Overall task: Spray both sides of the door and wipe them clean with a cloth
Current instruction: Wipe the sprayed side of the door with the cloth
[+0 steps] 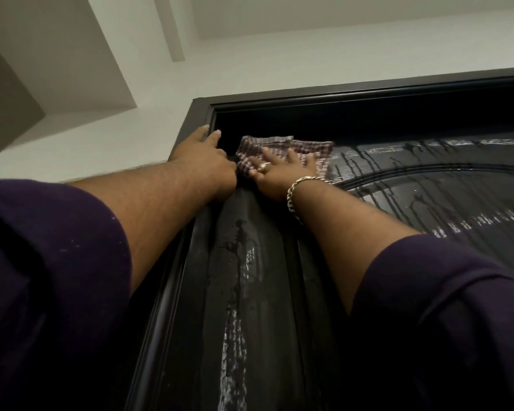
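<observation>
Wiping the wet black door (428,203) near its top left corner.
The right hand (279,170), fingers spread flat, presses a checked cloth (282,148) against the door; the left hand (204,155), fingers extended, rests on the door frame (196,114) beside it.

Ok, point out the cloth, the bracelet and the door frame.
cloth (282,145): head view, its upper checked part above the fingers.
bracelet (294,191): head view, chain links across the wrist.
door frame (199,114): head view, its top left corner.

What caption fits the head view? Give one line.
Right hand presses checked cloth on wet black door; left hand braces frame.
</observation>
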